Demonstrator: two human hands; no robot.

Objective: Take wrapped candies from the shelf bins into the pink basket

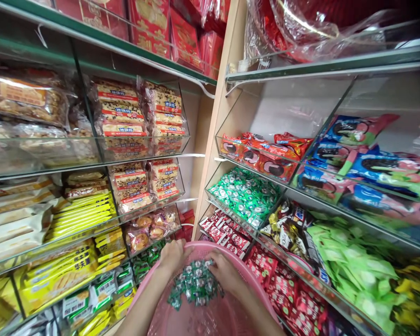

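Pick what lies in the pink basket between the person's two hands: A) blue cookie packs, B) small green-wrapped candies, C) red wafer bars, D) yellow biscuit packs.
B: a heap of small green-wrapped candies lies in the pink basket, with the left hand and right hand cupped on either side of it.

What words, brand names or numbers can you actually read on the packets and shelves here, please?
No text here reads with certainty.
Yellow packets: large dark characters, too blurred to quote.
Biscuit packs: blue label strip, characters illegible.
Red boxes: gold ornament only.
Green-wrapped sweets in the pink basket: print too small.
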